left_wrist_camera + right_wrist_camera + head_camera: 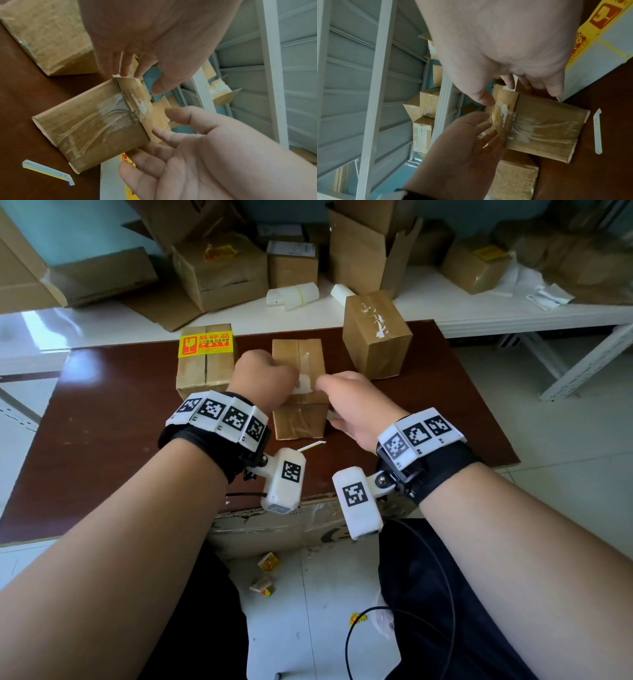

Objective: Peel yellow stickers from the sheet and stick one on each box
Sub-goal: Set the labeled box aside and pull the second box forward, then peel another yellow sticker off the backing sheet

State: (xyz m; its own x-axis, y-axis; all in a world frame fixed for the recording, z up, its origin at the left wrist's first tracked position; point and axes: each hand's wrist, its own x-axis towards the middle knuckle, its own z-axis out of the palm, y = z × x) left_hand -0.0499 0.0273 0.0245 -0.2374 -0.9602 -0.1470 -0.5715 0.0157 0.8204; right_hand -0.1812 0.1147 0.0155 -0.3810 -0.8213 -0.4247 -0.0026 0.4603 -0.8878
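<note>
Three taped cardboard boxes stand on the brown table. The left box carries a yellow sticker. The right box is bare. Both hands meet over the top of the middle box. My left hand has curled fingers that pinch a thin yellow sticker, seen edge-on above the box top. My right hand has its thumb at the taped top, and its lower fingers hold the sticker sheet beside the box.
A narrow white backing strip lies on the table in front of the middle box. Several more cartons and paper rolls crowd the white shelf behind. Crumpled scraps and a black cable lie on the floor.
</note>
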